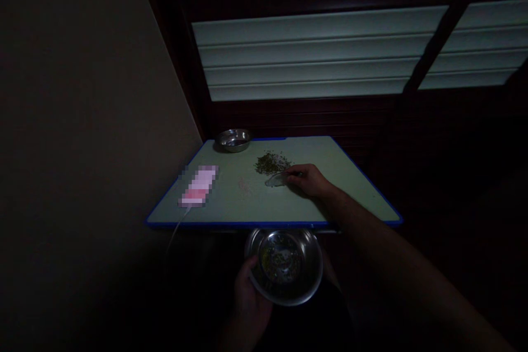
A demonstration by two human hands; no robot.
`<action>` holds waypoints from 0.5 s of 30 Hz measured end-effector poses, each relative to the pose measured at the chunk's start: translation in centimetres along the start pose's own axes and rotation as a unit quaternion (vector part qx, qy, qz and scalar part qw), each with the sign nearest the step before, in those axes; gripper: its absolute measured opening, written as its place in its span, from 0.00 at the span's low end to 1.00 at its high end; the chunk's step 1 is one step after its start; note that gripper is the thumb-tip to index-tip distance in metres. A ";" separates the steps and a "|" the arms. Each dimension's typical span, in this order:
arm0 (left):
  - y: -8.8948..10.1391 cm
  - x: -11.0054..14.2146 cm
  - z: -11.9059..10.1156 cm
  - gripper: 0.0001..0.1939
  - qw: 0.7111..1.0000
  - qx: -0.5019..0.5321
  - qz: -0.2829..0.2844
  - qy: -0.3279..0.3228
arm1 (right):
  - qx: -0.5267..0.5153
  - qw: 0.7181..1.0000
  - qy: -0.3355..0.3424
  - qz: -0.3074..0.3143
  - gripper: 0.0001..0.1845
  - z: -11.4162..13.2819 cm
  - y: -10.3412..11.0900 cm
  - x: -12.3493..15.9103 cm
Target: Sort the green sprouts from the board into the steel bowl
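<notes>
My left hand (252, 300) grips the rim of a shiny metal bowl (311, 275), thumb over the edge, just below the table's front edge. Small greenish and yellowish bits (280, 258) lie in the bottom of that bowl. Over the table, my right hand (308, 180) is closed on a pale, translucent flat piece (275, 180), whose exact kind I cannot make out in the dim light. The piece is low at the tabletop, just in front of a scattered pile of small dark green-brown grains (270, 163). To its left is a faint patch of pale bits (244, 187).
The light-topped table (231, 212) has a blue edge. A second metal bowl (234, 142) stands at its back left corner. On the left lies a lit phone (198, 186), its white cable (176, 229) hanging over the front edge. A wall and dark slatted panels stand close by.
</notes>
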State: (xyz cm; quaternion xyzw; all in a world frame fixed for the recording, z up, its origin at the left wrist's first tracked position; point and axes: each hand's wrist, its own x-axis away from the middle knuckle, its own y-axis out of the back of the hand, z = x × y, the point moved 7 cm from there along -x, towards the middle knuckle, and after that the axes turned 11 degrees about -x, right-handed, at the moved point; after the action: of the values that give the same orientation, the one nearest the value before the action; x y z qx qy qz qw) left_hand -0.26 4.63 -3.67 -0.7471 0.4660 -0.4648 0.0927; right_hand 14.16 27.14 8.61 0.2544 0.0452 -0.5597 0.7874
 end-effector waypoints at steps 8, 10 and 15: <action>-0.2 0.1 -0.3 0.09 1.000 0.004 0.003 -0.001 | -0.036 0.998 -0.026 0.038 0.13 0.2 -0.3 -0.2; -0.3 0.2 -0.4 0.09 1.000 0.004 0.002 -0.005 | -0.053 0.997 -0.031 0.049 0.14 0.2 -0.4 -0.2; -0.1 0.2 -0.3 0.09 1.000 -0.002 0.000 0.002 | -0.102 0.991 -0.055 0.071 0.16 0.1 -0.7 0.1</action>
State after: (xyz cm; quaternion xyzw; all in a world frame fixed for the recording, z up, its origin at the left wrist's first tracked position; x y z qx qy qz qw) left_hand -0.42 4.64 -3.34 -0.7466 0.4669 -0.4652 0.0905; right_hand 13.51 26.87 8.43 0.1438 0.0401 -0.5078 0.8485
